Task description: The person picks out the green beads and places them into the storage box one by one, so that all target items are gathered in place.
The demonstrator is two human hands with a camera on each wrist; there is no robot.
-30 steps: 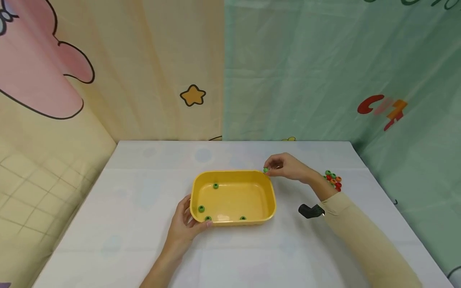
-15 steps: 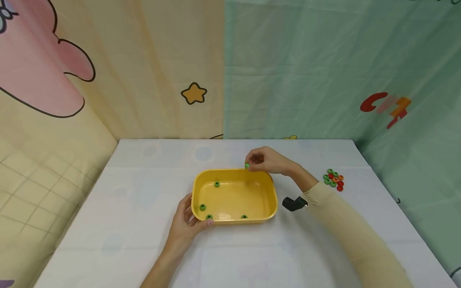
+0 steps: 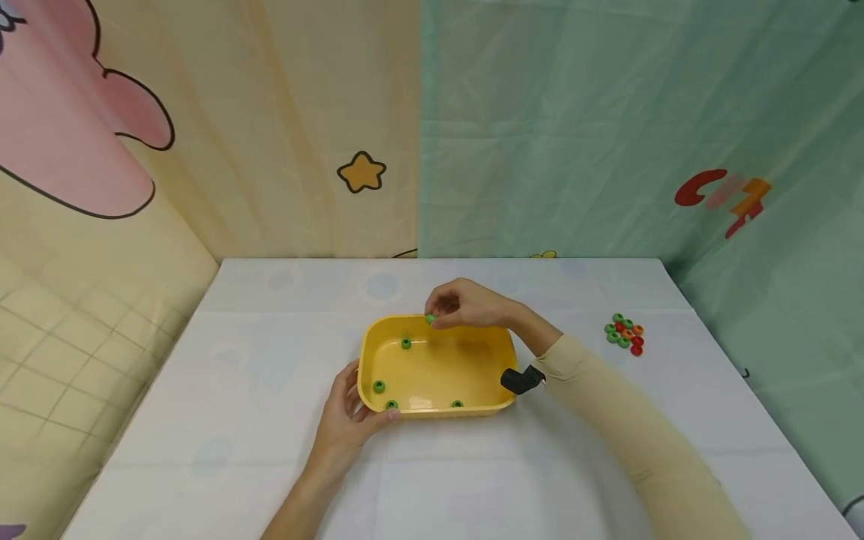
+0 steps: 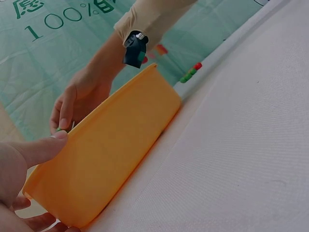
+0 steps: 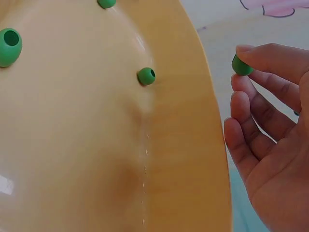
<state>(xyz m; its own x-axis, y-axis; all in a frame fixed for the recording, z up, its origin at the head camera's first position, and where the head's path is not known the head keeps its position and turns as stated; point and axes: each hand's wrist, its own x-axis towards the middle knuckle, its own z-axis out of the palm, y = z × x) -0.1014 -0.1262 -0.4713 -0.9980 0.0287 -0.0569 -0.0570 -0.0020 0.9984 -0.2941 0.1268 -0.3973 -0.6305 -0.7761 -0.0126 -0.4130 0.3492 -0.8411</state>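
My left hand [image 3: 343,424] grips a shallow yellow tray [image 3: 439,413] at its near left corner, thumb by the rim and fingers against the outer wall. Over the tray's far rim, my right hand [image 3: 475,304] pinches a green bead [image 5: 242,66] between thumb and forefinger. In the right wrist view its other fingers are loosely bent, and a second speck of green [image 5: 297,113] shows at the hand's edge, too small to identify. Several green beads lie apart inside the tray, one near its far left [image 3: 406,343] and another near its left wall [image 3: 379,387].
A cluster of green, red and orange beads [image 3: 624,332] lies on the white table [image 3: 223,420] to the right of the tray. A black device [image 3: 521,380] is strapped at the right wrist. Printed curtains [image 3: 540,135] stand behind the table.
My right hand has moved left with the green bead, from the tray's far right corner to above the middle of its far rim. The left hand has stayed at the tray's corner.
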